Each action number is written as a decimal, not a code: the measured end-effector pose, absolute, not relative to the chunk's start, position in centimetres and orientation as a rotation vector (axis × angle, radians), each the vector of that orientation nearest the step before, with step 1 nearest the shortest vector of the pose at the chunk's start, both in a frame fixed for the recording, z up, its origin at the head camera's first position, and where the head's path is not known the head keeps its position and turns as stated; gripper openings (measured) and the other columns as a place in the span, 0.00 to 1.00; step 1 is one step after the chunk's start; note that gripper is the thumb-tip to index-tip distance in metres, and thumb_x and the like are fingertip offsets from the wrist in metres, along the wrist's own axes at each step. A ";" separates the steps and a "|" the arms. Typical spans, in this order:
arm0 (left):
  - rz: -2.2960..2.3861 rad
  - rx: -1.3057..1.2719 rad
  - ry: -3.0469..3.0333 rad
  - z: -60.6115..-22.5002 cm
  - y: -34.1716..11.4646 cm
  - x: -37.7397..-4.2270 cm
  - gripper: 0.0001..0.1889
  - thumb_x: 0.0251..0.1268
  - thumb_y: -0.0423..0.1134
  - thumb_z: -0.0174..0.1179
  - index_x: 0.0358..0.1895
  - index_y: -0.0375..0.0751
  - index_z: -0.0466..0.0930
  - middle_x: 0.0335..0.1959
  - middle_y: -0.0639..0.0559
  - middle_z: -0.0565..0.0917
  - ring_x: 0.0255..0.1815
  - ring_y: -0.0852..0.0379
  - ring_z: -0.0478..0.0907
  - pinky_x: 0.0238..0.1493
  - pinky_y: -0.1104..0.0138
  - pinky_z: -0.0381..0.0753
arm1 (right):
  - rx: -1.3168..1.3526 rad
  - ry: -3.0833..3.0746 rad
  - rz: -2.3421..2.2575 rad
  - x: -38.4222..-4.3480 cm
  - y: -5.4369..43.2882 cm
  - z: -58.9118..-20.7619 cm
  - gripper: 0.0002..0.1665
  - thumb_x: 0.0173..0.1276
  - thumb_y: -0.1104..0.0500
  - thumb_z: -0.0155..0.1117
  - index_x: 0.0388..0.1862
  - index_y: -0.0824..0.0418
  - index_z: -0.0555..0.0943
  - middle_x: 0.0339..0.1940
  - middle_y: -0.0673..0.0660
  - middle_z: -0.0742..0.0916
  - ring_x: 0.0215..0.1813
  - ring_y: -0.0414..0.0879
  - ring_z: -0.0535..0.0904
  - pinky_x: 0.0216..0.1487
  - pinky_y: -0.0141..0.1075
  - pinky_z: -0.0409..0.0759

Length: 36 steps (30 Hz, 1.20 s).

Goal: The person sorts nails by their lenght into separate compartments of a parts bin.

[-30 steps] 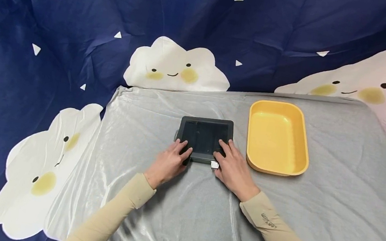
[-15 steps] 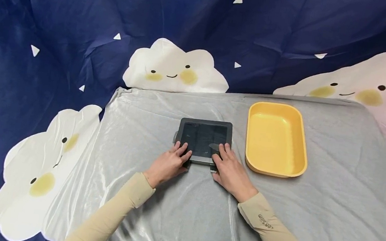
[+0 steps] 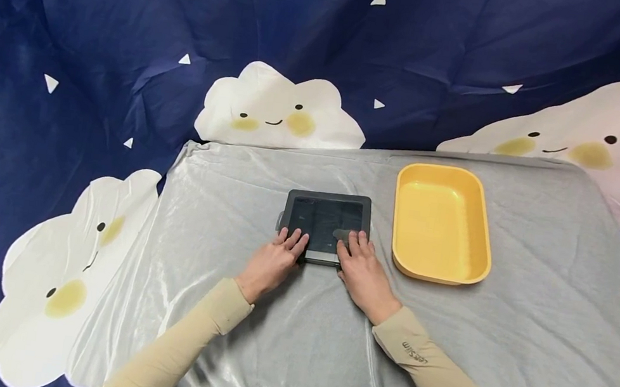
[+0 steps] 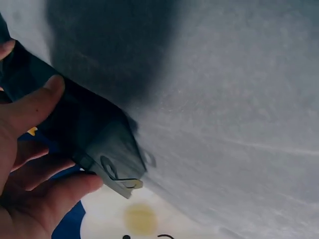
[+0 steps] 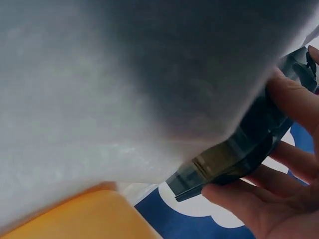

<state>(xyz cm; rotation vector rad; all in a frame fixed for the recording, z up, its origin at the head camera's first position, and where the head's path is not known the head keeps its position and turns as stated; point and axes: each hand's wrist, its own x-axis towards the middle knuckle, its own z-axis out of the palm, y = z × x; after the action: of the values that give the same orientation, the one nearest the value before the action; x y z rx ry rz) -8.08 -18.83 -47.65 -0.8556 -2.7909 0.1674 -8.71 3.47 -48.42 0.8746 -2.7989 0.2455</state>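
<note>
A flat black case (image 3: 323,217) with a dark, glossy, see-through lid lies on the grey cloth in the head view. My left hand (image 3: 269,264) grips its front left corner. Fingers lie over the lid there, and in the left wrist view the thumb (image 4: 37,107) presses the case's front side. At the front right corner my right hand (image 3: 365,278) holds the case the same way, its thumb (image 5: 294,97) against the front side in the right wrist view. A small wire-like loop (image 4: 117,172) sticks out from the case's left side. Both hands cover the front corners.
A yellow plastic tray (image 3: 438,277) stands on the cloth just right of the case. The grey cloth (image 3: 218,196) covers the table. Behind and to the left hangs a dark blue fabric (image 3: 136,7) printed with white clouds.
The pale tab at the case's front edge by my right thumb has gone from sight. My right hand has shifted slightly left. The case stays in about the same place.
</note>
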 end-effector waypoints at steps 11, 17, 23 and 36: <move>0.340 -0.867 -2.654 -48.0 -18.5 -7.6 0.21 0.56 0.35 0.67 0.55 0.36 0.81 0.54 0.40 0.82 0.49 0.40 0.81 0.41 0.60 0.84 | 0.807 -2.697 0.125 -8.3 2.6 -48.9 0.28 0.51 0.58 0.77 0.51 0.66 0.81 0.55 0.72 0.81 0.60 0.65 0.77 0.57 0.53 0.76; 0.425 -0.874 -2.603 -48.2 -18.2 -7.5 0.18 0.59 0.33 0.61 0.54 0.37 0.82 0.53 0.40 0.83 0.48 0.40 0.82 0.42 0.60 0.84 | 0.752 -2.638 0.085 -8.1 2.2 -49.1 0.16 0.59 0.71 0.63 0.48 0.68 0.81 0.51 0.71 0.83 0.56 0.64 0.79 0.54 0.53 0.78; 0.463 -0.879 -2.620 -48.1 -18.0 -7.5 0.18 0.61 0.32 0.60 0.55 0.36 0.81 0.54 0.39 0.82 0.50 0.39 0.82 0.44 0.60 0.84 | 0.744 -2.623 0.066 -8.1 2.3 -49.2 0.15 0.59 0.70 0.62 0.47 0.67 0.82 0.51 0.70 0.83 0.55 0.62 0.80 0.54 0.53 0.78; 0.104 -0.569 -3.020 -42.7 -19.3 -8.4 0.36 0.64 0.64 0.55 0.68 0.42 0.69 0.65 0.35 0.73 0.67 0.35 0.69 0.60 0.41 0.71 | 0.708 -2.782 0.563 -10.3 7.9 -42.1 0.24 0.67 0.44 0.62 0.52 0.61 0.80 0.54 0.60 0.84 0.56 0.57 0.79 0.48 0.52 0.80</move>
<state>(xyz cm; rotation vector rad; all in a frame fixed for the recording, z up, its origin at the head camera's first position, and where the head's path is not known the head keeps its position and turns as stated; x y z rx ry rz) -8.41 -19.30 -42.70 -0.5693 -3.0203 0.1040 -10.29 7.85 -42.11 0.7084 -2.7821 0.5634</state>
